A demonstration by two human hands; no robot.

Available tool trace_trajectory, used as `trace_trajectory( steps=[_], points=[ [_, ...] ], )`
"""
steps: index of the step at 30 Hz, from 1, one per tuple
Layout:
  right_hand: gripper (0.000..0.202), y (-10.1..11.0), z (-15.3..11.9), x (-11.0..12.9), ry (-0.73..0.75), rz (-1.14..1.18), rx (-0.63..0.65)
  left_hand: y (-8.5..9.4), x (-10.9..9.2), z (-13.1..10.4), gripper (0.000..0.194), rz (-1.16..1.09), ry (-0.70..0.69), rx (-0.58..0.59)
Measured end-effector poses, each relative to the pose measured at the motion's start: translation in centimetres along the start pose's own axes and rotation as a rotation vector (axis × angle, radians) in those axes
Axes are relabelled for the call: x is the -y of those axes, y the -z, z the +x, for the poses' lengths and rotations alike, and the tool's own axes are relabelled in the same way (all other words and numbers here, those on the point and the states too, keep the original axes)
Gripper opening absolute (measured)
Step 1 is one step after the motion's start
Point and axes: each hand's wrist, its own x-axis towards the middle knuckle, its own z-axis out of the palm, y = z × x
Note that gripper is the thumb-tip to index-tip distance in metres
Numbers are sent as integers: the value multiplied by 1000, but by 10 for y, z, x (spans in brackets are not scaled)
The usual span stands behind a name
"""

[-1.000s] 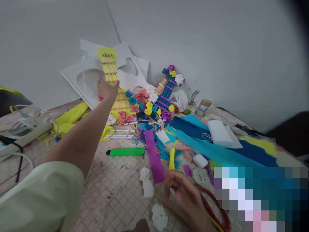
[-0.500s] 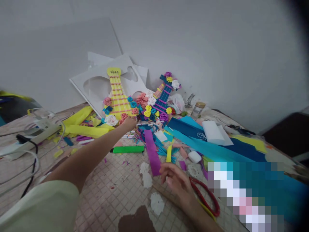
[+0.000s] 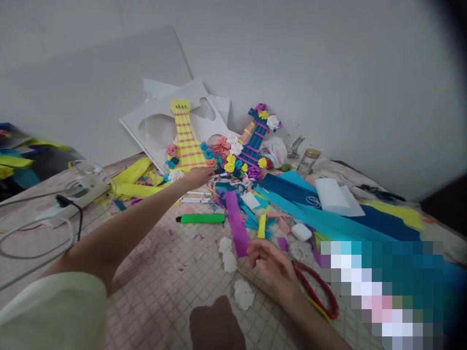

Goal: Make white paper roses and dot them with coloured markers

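My left hand [image 3: 200,178] reaches far across the table to the foot of a yellow paper guitar [image 3: 188,141] trimmed with paper flowers. A thin white stick [image 3: 221,175] shows at its fingertips, which look pinched on it. Near the front, my right hand [image 3: 269,260] hovers with fingers loosely curled and apart, holding nothing. Beside it lie a purple paper strip [image 3: 237,223], red-handled scissors [image 3: 323,291] and white ruffled paper pieces [image 3: 243,294]. A green marker-like tool [image 3: 202,218] lies between the hands.
A blue paper guitar [image 3: 254,143] with flowers leans at the back, near a glass jar [image 3: 308,161]. Blue paper sheets [image 3: 328,218] and a white roll [image 3: 332,196] cover the right side. A power strip [image 3: 76,199] with cables lies left. White boards [image 3: 138,141] lean on the wall.
My left hand has shifted slightly right and up at the guitar's foot, and a white stick now shows at its fingertips. The view has turned slightly left. My right hand keeps its pose.
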Motion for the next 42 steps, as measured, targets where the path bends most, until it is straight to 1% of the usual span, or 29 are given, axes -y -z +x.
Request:
trace_trajectory(
  steps=[3, 5, 8, 11, 18, 24, 28, 32, 39, 42],
  points=[
    [29, 2, 1, -4, 34, 3, -24, -8, 14, -20, 29, -38, -11, 143],
    [31, 3, 1, -8, 58, 10, -33, -17, 20, -32, 29, -60, -10, 199],
    [31, 4, 3, -10, 73, 13, -38, -26, 25, -44, 30, -97, -19, 238],
    [29, 5, 4, -11, 79, 10, -43, -25, 27, -51, 30, -120, -32, 263],
    [25, 5, 7, -10, 87, -8, -65, -21, 25, -65, 29, -124, -33, 267],
    [23, 2, 6, -6, 92, -23, -90, -21, 13, -71, 31, -104, 37, 236],
    [23, 3, 7, -8, 107, -41, -110, -25, 4, -76, 32, -82, 92, 227],
    [23, 5, 7, -9, 128, -46, -117, -29, -3, -84, 32, -89, 117, 215],
    [23, 0, 1, -7, 136, -36, -88, -23, -2, -98, 31, -113, 203, 211],
    [23, -3, -1, -5, 130, -34, -83, -20, -3, -103, 30, -135, 234, 190]
  ],
)
